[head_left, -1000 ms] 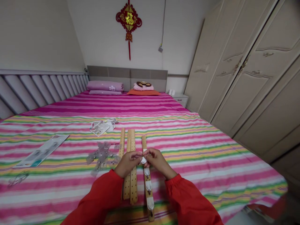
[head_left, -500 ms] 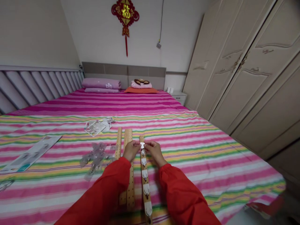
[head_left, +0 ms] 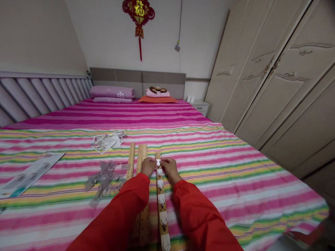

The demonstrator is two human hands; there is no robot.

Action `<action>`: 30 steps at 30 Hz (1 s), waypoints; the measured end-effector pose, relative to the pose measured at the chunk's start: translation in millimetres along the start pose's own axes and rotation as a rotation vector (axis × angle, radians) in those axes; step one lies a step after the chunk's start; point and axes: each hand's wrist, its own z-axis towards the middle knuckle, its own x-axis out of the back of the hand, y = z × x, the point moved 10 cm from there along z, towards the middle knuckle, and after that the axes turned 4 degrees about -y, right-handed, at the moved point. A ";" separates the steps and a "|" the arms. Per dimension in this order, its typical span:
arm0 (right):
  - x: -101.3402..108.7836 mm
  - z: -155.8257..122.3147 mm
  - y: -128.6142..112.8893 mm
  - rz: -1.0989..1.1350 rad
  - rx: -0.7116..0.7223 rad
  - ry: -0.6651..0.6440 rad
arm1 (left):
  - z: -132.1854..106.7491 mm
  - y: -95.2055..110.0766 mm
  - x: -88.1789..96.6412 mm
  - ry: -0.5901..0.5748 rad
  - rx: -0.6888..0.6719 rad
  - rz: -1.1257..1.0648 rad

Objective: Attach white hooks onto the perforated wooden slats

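Currently | LH + RH pinching wht hook btwn them | over wood strip, nr far end

Head-worn cam looks fwd & down along bed to headboard, far at 12 o'clock; wardrobe at 2, slatted rail at 10. L hand & R hand nr, abt 6; red sleeves nearest, 5 & 7.

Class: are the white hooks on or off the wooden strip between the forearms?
On: white hooks line the wooden strip. Whether the farthest white piece, held between left hand and right hand, is attached, I cannot tell.
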 end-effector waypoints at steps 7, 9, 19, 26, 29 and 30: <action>4.6 5.9 7.4 -0.046 0.006 0.009 | 7.6 -6.0 -2.0 0.023 0.020 0.086; 6.0 6.8 9.6 -0.060 0.010 0.015 | 8.2 -6.9 -2.4 0.027 0.024 0.091; 9.9 9.8 16.8 -0.116 0.025 0.027 | 11.5 -12.0 -4.9 0.029 0.038 0.070; 10.1 10.5 17.3 -0.178 0.047 0.029 | 10.8 -12.1 -8.9 -0.035 0.035 0.066; 10.0 10.5 16.4 -0.212 0.056 0.028 | 9.6 -11.9 -10.5 -0.071 0.036 0.083; 9.8 10.4 16.0 -0.223 0.058 0.026 | 9.5 -11.8 -11.1 -0.082 0.037 0.094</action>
